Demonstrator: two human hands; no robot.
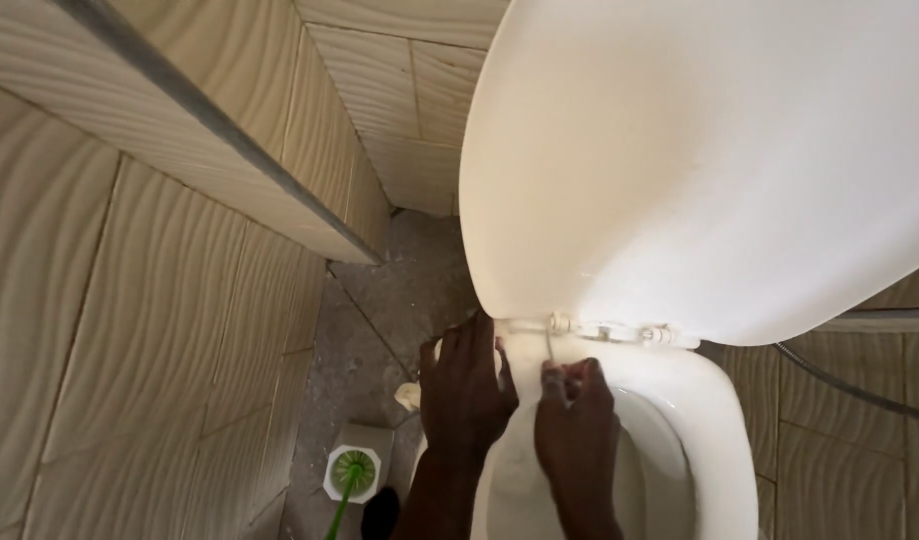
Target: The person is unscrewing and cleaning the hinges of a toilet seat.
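A white toilet fills the right side, its lid point(700, 160) raised upright and the seat ring point(715, 420) down over the bowl. My left hand point(465, 385) lies flat on the seat's back left edge, fingers spread, near the hinge point(600, 330). My right hand point(575, 420) presses on the seat just below the hinge with its fingers curled; whether it holds a cloth or sponge I cannot tell.
Beige wavy wall tiles point(150, 300) close in on the left and back. A green toilet brush in a white holder point(352, 472) stands on the grey floor point(400, 290) left of the bowl. A hose point(850, 385) runs along the right wall.
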